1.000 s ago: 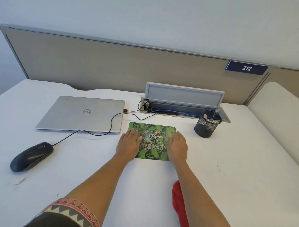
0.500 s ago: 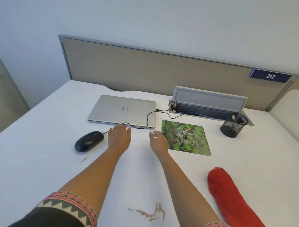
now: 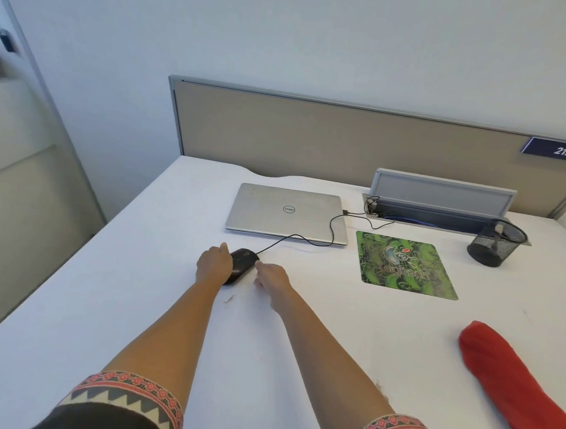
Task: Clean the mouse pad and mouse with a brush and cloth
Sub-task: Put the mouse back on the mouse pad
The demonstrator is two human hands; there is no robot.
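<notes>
Because the left hand (image 3: 214,265) lies against the near left side of the black mouse (image 3: 242,261) with its back to the camera, its fingers are foreshortened and I cannot tell whether they curl round the mouse or only rest on it; one digit sticks up at its far edge. The right hand (image 3: 272,277) reaches in from the other side, fingers close together and loosely bent, tips at the mouse's right edge. The red cloth (image 3: 511,380) is cut off by the lower right corner. The mouse sits on the white desk (image 3: 124,321), left of the green mouse pad (image 3: 402,266) and well apart from it, its cable (image 3: 306,239) looping past the closed silver laptop (image 3: 286,211). A mesh pen holder (image 3: 496,243) stands by the open cable tray (image 3: 438,201), under a beige partition (image 3: 311,134) with a "212" label (image 3: 557,150) and a pale wall. Half a second ago both hands hovered short of the mouse; now they flank it, and the pad lies unmoved.
</notes>
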